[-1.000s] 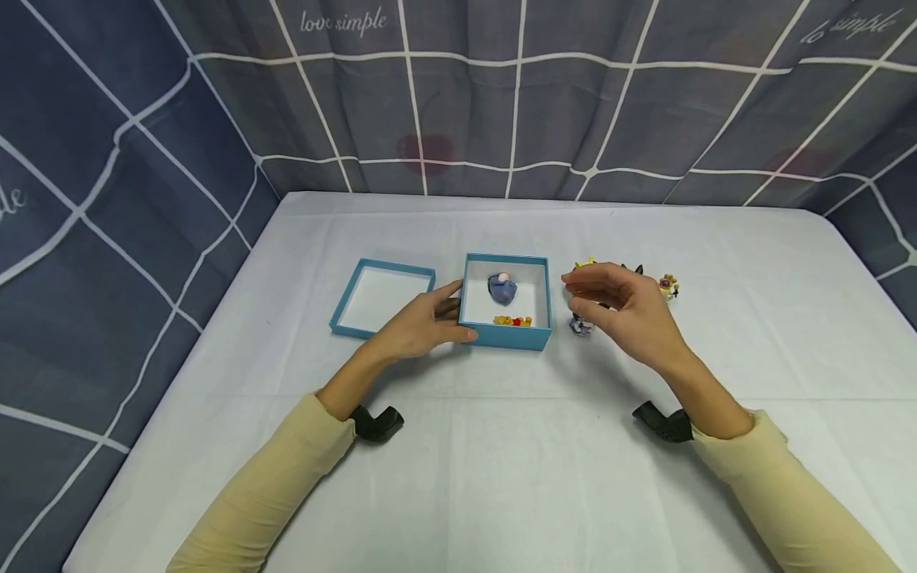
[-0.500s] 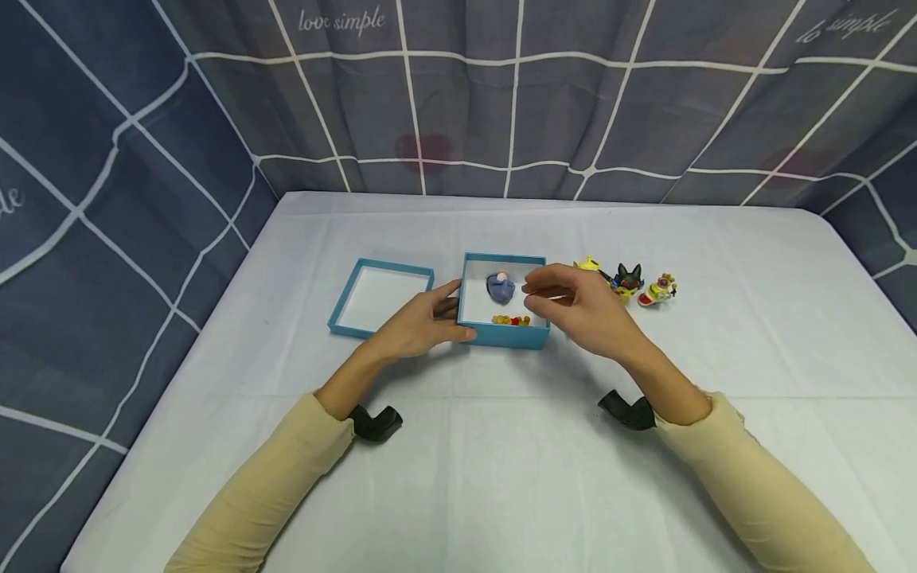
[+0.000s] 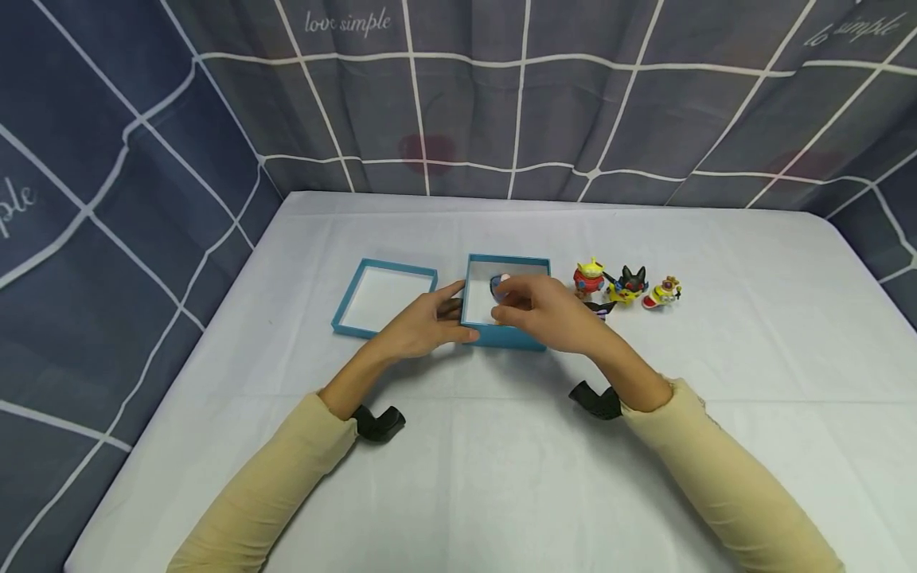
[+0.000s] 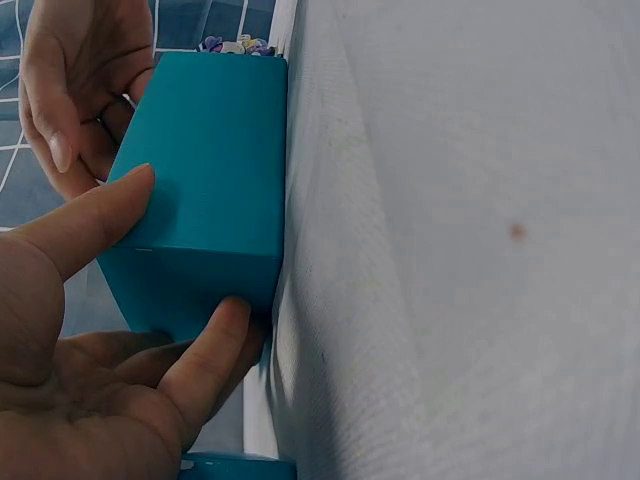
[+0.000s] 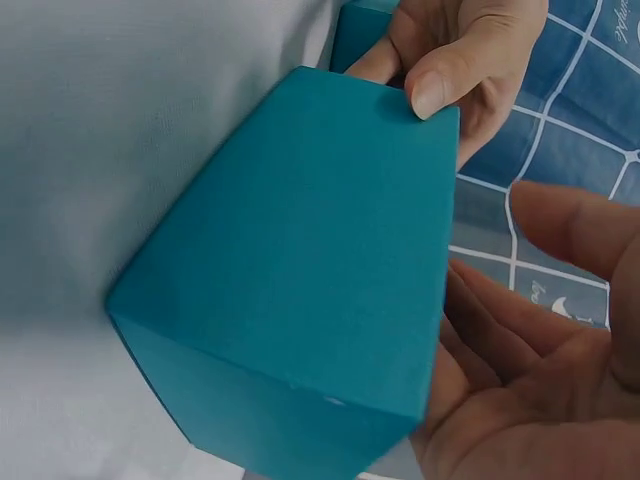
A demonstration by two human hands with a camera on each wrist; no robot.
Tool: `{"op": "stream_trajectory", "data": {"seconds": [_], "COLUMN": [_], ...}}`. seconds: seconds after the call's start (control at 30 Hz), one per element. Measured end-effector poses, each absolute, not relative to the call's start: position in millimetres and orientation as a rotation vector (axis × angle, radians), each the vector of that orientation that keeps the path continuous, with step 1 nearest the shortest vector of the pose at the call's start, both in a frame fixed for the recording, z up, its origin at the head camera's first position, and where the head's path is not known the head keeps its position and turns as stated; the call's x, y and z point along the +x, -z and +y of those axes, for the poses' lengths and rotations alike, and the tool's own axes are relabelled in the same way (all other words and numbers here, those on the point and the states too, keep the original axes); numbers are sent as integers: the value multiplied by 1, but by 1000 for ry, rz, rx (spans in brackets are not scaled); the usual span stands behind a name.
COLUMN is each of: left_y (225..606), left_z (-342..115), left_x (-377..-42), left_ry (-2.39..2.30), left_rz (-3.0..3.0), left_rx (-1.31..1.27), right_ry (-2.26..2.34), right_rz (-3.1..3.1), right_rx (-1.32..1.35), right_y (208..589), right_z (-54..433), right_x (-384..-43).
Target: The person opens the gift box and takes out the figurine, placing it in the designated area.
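A blue box (image 3: 510, 338) with a white inside stands on the table. My left hand (image 3: 427, 321) grips its near left corner, the thumb on the front wall and the fingers against the left side, as the box (image 4: 205, 150) in the left wrist view shows. Over the box's right side reaches my right hand (image 3: 548, 314), fingers inside it; in the right wrist view its thumb (image 5: 575, 230) stands apart from the fingers. A blue-grey toy figure (image 3: 495, 287) in the box lies by these fingertips, partly covered. The yellow toy figure is hidden by the hand.
The box's lid (image 3: 383, 297) lies inside up to the left. Right of the box are a red figure with a yellow-green head (image 3: 589, 278), a black-eared figure (image 3: 630, 285), a red-and-yellow figure (image 3: 662, 293) and a dark one (image 3: 600, 309), partly covered.
My right hand has moved left from beside the toy figures to over the box, with its fingers now inside. The left hand has stayed at the box's corner.
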State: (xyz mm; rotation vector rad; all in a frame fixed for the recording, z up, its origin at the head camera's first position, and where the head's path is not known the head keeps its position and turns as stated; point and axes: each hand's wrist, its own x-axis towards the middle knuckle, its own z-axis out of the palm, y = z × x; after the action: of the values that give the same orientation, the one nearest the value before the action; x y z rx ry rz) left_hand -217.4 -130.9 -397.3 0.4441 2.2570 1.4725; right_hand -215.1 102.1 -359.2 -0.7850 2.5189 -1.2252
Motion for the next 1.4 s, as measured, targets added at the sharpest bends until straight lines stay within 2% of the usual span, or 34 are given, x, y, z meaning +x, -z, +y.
{"op": "stream_trajectory", "data": {"seconds": [0.53, 0.83, 1.17, 1.4], "left_y": [396, 399, 397, 396], "left_z": [-130, -130, -131, -130], "left_x": [-217, -218, -217, -217], "left_ry": [-1474, -1507, -1507, -1501], "left_rz": [2254, 2223, 2236, 2232], "left_rx": [463, 473, 454, 450], "right_ry": [1189, 1253, 1025, 1239], "right_rz": [2362, 2433, 2549, 2390], "right_rx": [-866, -780, -820, -777], "right_y": [367, 363, 355, 359], "right_z": [93, 96, 95, 92], "right_x": [-226, -227, -228, -229]}}
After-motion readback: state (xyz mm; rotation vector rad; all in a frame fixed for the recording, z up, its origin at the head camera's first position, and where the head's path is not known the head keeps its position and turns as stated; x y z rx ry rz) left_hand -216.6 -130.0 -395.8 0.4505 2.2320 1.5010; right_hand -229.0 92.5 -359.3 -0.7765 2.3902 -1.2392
